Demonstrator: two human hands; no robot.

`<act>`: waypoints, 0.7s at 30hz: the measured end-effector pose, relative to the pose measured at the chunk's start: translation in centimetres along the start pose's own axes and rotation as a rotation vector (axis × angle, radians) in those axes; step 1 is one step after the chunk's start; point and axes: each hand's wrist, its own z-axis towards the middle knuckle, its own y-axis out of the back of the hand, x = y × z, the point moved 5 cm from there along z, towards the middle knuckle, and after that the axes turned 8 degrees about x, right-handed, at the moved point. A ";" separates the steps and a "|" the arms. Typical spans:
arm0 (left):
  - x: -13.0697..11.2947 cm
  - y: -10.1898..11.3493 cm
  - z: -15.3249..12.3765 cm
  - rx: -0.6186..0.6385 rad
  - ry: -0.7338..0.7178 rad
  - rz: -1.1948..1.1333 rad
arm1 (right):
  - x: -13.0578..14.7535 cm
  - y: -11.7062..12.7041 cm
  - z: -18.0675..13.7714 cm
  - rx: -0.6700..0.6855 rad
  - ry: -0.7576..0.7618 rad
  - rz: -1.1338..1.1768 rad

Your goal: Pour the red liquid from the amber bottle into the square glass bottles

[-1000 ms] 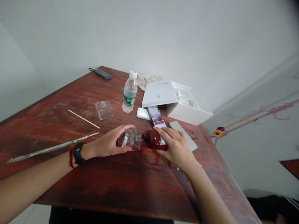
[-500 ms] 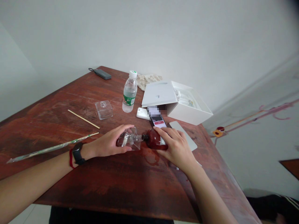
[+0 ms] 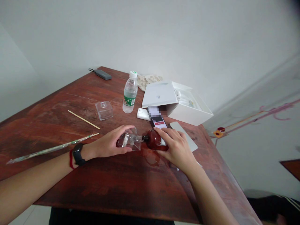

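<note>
"Over at the left of that dark red-brown wooden table [image 3: 107,184], what's lying there?"

"A long thin stick in clear, green-printed wrapping [image 3: 53,149], then a bare, pale wooden stick [image 3: 83,119], then a small, clear, square piece [image 3: 104,114]."

"And the left hand [image 3: 112,140]?"

"Curled around a clear, square-sided bottle [image 3: 131,140], fingers on the far side, thumb on the near. It's held on its side, neck pointing right. One end looks reddish; I can't tell if that's liquid or table showing through. Behind it, upright, stands a clear plastic bottle with a green label [image 3: 129,93]."

"What is the neck facing?"

"The dark neck of a rounded, deep red bottle [image 3: 152,140], also sideways. I can't tell whether the rims touch."

"So the right hand [image 3: 177,145] has that one?"

"Yes, gripped between fingers and thumb. Just beyond that hand lies a thin grey panel [image 3: 188,140], and farther back sits a white cardboard box [image 3: 159,95]."
</note>
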 end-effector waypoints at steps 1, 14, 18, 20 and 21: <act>0.0 0.0 0.0 0.000 -0.001 -0.001 | 0.0 0.0 0.0 0.001 0.001 -0.001; 0.0 0.1 0.0 -0.001 -0.007 -0.004 | 0.0 0.1 0.0 -0.008 0.009 0.002; 0.0 0.0 0.0 0.014 -0.006 0.000 | 0.1 0.2 0.0 -0.013 0.000 -0.004; 0.0 0.0 0.0 0.016 -0.005 -0.003 | 0.2 0.3 0.0 -0.014 0.001 -0.004; 0.0 0.0 0.0 0.015 -0.005 -0.005 | 0.3 0.3 0.0 -0.016 0.003 -0.005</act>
